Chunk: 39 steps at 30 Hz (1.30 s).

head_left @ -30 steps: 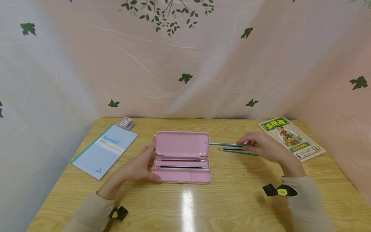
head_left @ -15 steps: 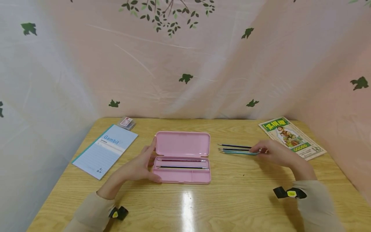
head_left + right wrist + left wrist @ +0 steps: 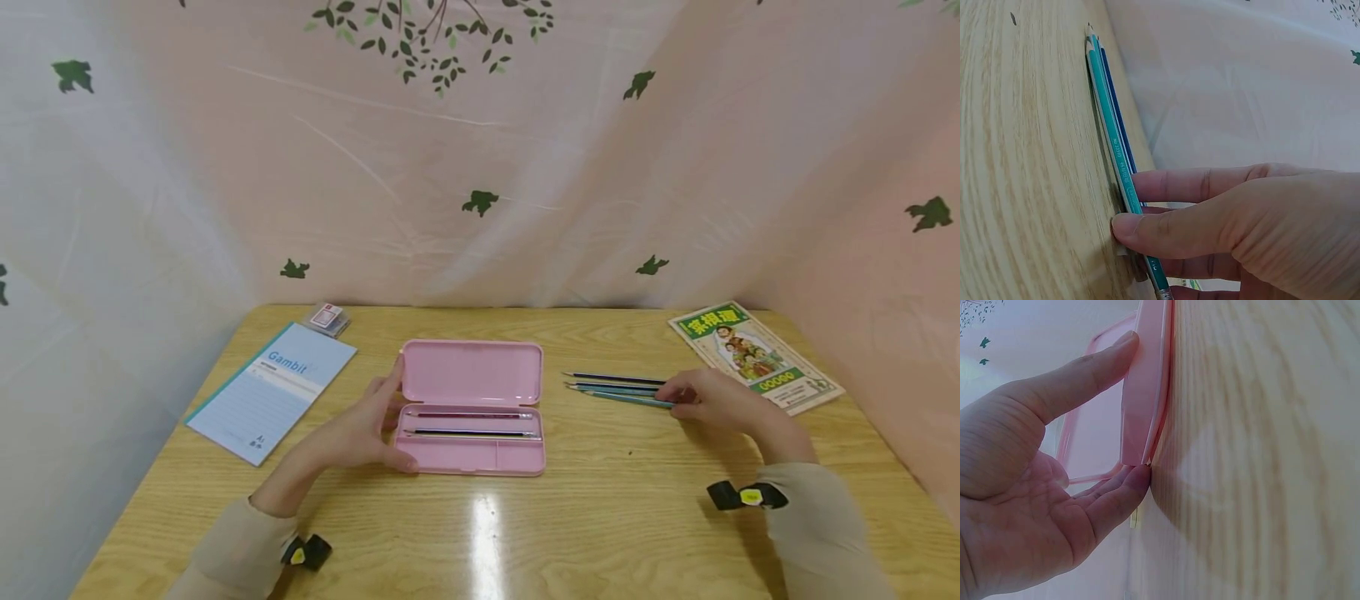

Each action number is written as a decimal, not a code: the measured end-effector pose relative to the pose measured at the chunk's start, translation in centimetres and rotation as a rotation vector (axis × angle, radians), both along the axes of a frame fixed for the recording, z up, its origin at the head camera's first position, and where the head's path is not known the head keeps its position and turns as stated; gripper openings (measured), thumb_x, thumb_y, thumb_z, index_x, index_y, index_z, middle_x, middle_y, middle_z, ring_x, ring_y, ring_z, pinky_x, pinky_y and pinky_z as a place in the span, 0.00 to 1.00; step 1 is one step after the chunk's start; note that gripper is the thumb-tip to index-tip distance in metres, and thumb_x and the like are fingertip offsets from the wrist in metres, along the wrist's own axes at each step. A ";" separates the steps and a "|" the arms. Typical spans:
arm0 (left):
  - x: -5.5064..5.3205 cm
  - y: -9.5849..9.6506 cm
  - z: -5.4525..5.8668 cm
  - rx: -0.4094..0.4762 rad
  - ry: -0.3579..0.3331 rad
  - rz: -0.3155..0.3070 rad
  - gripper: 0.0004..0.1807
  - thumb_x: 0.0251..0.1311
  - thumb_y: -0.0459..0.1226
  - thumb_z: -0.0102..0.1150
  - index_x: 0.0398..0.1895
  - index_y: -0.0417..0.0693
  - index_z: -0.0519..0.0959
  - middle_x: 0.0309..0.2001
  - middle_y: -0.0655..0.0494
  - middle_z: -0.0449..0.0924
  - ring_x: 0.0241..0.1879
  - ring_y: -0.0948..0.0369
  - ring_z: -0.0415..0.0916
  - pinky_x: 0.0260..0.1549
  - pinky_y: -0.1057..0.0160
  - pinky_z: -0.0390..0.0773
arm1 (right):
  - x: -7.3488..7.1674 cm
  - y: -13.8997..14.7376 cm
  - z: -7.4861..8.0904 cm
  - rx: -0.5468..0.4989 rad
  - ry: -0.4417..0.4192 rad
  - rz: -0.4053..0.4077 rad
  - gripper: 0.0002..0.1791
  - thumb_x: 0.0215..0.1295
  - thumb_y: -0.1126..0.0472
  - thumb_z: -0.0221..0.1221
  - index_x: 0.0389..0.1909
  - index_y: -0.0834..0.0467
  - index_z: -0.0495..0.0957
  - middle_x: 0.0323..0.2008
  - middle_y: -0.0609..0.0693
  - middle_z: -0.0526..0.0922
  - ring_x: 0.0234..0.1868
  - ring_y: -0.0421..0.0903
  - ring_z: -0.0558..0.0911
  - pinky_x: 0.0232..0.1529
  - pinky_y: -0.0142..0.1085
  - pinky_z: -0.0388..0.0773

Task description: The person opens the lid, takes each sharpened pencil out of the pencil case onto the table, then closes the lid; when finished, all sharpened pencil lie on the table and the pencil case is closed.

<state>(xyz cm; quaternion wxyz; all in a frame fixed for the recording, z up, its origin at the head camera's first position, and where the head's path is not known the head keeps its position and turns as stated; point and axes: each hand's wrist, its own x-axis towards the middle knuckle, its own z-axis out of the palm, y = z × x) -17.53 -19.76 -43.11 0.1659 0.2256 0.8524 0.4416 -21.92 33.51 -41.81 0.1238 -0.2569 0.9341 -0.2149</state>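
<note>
An open pink pencil case (image 3: 450, 457) lies mid-table, lid hinged back. Two pencils sit in its rear compartment, a dark red pencil (image 3: 468, 415) and a black striped pencil (image 3: 472, 433). My left hand (image 3: 363, 429) grips the case's left end, thumb near the front corner and fingers spread toward the lid; in the left wrist view the thumb presses on the pink side wall. Right of the case, my right hand (image 3: 705, 400) pinches a teal pencil (image 3: 1113, 134) between thumb and index finger. Beside it lie more pencils, including a dark blue pencil (image 3: 1119, 119), tips pointing left.
A blue notebook (image 3: 270, 392) lies at the left, with a small clear box (image 3: 327, 318) behind it. At the right is a green and cream booklet (image 3: 757, 358), close behind my right hand. A patterned cloth (image 3: 480, 250) hangs behind the wooden table (image 3: 570, 525).
My right hand has moved right and nearer me, from beside the lid to the pencils' right ends. The front teal pencil has shifted slightly right. My left hand and the case stay put.
</note>
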 end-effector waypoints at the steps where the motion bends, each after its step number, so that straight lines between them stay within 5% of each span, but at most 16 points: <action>1: 0.0 0.0 0.0 0.001 0.001 0.000 0.79 0.44 0.41 0.84 0.81 0.61 0.25 0.69 0.39 0.53 0.66 0.45 0.69 0.66 0.46 0.68 | 0.0 0.0 0.0 0.004 -0.001 -0.008 0.09 0.63 0.70 0.66 0.44 0.60 0.86 0.42 0.50 0.87 0.44 0.49 0.84 0.43 0.44 0.83; 10: -0.1 0.1 0.0 -0.001 0.008 -0.004 0.79 0.43 0.42 0.84 0.82 0.61 0.25 0.68 0.40 0.53 0.65 0.45 0.69 0.66 0.47 0.69 | 0.0 -0.2 -0.1 0.004 -0.002 -0.058 0.11 0.63 0.71 0.66 0.45 0.59 0.86 0.43 0.51 0.87 0.45 0.51 0.84 0.46 0.49 0.83; 21: 0.0 0.3 0.1 0.010 -0.006 -0.004 0.79 0.44 0.40 0.84 0.81 0.61 0.24 0.68 0.40 0.53 0.65 0.45 0.70 0.66 0.47 0.70 | 0.2 -0.3 0.4 0.005 0.037 -0.043 0.10 0.65 0.70 0.66 0.45 0.57 0.86 0.41 0.47 0.86 0.41 0.45 0.82 0.41 0.42 0.82; 31: 0.0 0.2 0.2 0.021 -0.012 -0.008 0.79 0.45 0.40 0.84 0.81 0.60 0.24 0.68 0.39 0.53 0.65 0.44 0.69 0.65 0.46 0.70 | 1.6 -3.4 3.4 0.084 0.263 0.033 0.10 0.63 0.66 0.68 0.46 0.59 0.86 0.37 0.44 0.85 0.35 0.41 0.81 0.34 0.39 0.81; 39: 0.0 0.1 0.2 0.011 -0.012 -0.008 0.78 0.45 0.41 0.83 0.81 0.60 0.24 0.69 0.38 0.51 0.66 0.43 0.68 0.65 0.45 0.69 | 2.8 -8.0 5.3 0.012 0.491 0.133 0.11 0.62 0.66 0.69 0.46 0.56 0.87 0.35 0.43 0.83 0.33 0.39 0.80 0.31 0.37 0.80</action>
